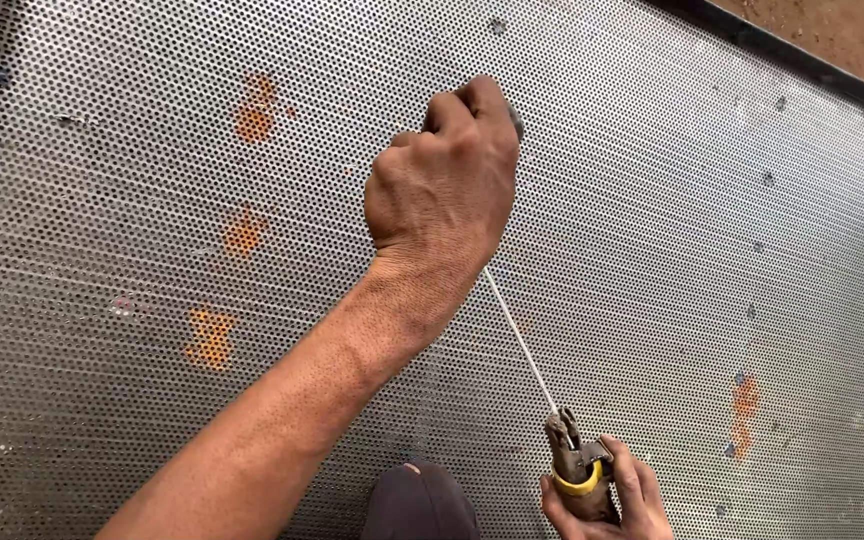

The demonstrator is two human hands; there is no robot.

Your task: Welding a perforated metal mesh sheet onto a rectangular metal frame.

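- The perforated metal sheet (652, 230) fills almost the whole view. It is grey, full of small round holes, and has several orange rust-like patches (214, 338) on its left part and one more at the lower right.
- A dark frame edge (802, 55) runs along the upper right border of the sheet, and behind it a strip of brown ground (852, 25) shows.
- The left hand (449, 180) reaches from the lower left, over the middle of the sheet. Its fingers are curled into a tight fist, and I cannot tell what they pinch, since the back of the hand hides it.
- The welding rod (522, 345), thin and white, runs slanted from under the left fist down to the holder.
- The right hand (607, 500) is at the bottom edge, its fingers wrapped around the electrode holder (574, 462), a metal clamp with a yellow band that grips the lower end of the rod.
- A dark rounded object (420, 500) shows at the bottom centre; I cannot tell what it is.
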